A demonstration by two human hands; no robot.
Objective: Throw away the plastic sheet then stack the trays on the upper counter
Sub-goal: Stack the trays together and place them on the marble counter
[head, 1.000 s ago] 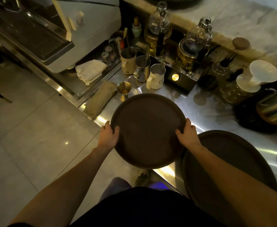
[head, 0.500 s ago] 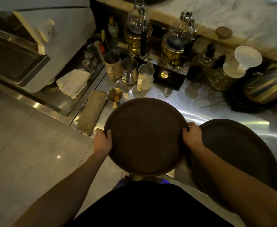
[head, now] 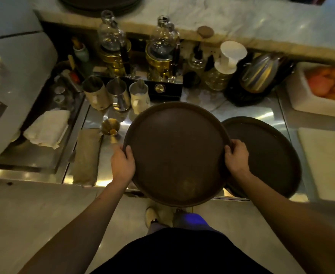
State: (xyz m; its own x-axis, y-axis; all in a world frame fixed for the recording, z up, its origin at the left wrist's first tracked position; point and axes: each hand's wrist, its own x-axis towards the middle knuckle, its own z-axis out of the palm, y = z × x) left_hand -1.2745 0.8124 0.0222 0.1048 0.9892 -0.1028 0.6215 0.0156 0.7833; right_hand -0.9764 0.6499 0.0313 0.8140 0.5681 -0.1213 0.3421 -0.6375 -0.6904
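A round dark brown tray [head: 177,153] hangs level in front of me above the edge of the steel counter. My left hand [head: 122,164] grips its left rim and my right hand [head: 237,158] grips its right rim. A second round dark tray [head: 267,155] lies flat on the steel counter [head: 247,115] just to the right, partly under the held one. On the marble upper counter [head: 241,20] at the back, a stack of dark trays [head: 99,3] shows at the top edge. No plastic sheet is in view.
Between me and the upper counter stand two glass siphon brewers [head: 162,50], three milk jugs [head: 119,94], a brass jigger [head: 110,126] and a steel kettle [head: 259,74]. A folded cloth [head: 47,128] and espresso machine [head: 14,66] sit left; a fruit tub [head: 321,89] and a white board [head: 326,163] right.
The view has swung right and up, so the upper counter and its tray stack come into sight. Both hands keep their hold on the tray, which has come closer to the second tray.
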